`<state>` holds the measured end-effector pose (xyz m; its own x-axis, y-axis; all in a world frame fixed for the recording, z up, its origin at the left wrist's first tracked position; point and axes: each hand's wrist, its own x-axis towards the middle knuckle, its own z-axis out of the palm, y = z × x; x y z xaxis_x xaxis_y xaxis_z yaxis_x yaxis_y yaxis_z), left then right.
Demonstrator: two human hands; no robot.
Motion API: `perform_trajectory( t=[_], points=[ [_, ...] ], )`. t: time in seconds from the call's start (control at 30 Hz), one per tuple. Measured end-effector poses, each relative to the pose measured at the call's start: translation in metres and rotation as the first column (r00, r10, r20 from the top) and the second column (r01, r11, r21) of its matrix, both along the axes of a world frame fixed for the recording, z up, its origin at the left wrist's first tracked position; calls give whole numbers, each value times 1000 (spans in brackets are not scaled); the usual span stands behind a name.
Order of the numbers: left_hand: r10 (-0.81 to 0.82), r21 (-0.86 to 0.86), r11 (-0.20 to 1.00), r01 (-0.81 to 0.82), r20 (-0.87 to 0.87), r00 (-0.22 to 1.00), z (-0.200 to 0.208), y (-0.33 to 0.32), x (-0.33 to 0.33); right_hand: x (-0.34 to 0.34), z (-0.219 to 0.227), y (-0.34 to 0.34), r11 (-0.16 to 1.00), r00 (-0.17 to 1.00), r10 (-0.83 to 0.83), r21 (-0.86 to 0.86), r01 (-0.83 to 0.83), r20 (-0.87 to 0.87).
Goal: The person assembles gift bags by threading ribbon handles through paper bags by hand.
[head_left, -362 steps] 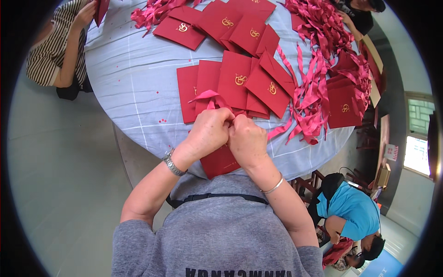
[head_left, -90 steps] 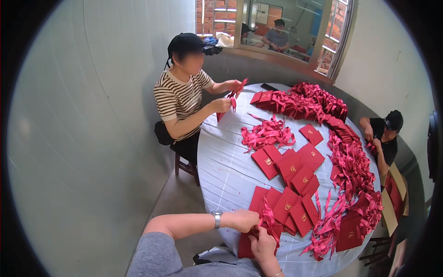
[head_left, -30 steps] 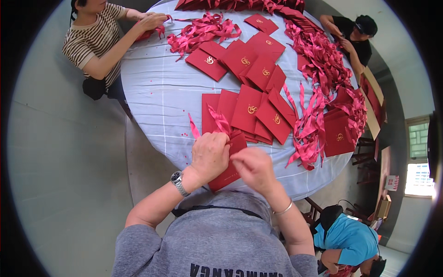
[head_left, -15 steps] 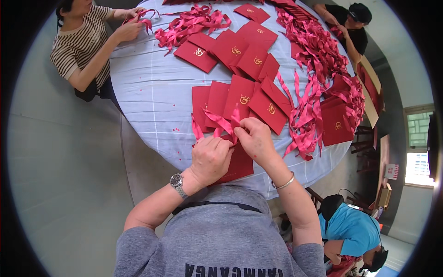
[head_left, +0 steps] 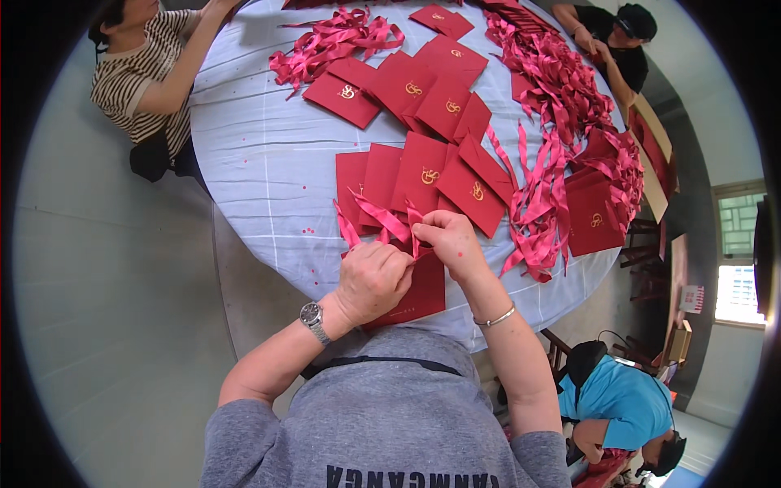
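At the near edge of our cloth-covered table (head_left: pixel 232 175), our right hand (head_left: pixel 449 241), clear a second ago, now pinches pink ribbon (head_left: pixel 413 215); our left hand (head_left: pixel 373 281) grips the red bag (head_left: pixel 423 289), so both hands are engaged.

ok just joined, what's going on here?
The person's left fingers are closed at the upper edge of a red packet near the table's edge; the right fingers appear to pinch a pink ribbon there. More red packets lie overlapping beyond, with a long heap of ribbons to the right. Co-workers in a striped top and a black top sit around the table.
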<state>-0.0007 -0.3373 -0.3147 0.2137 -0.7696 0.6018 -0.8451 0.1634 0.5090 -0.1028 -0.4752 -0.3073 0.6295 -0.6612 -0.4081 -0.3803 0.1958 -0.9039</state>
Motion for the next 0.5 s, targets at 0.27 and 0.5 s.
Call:
perform_trajectory(
  t=[0.27,0.5],
  points=[
    [-59,141,988,66,-47,997,2,1,11,-7,-5,-4,990,989,-88,119,74,116],
    [219,48,975,-215,-116,969,-3,35,45,-48,-24,21,982,976,-163,-72,174,145]
  ],
)
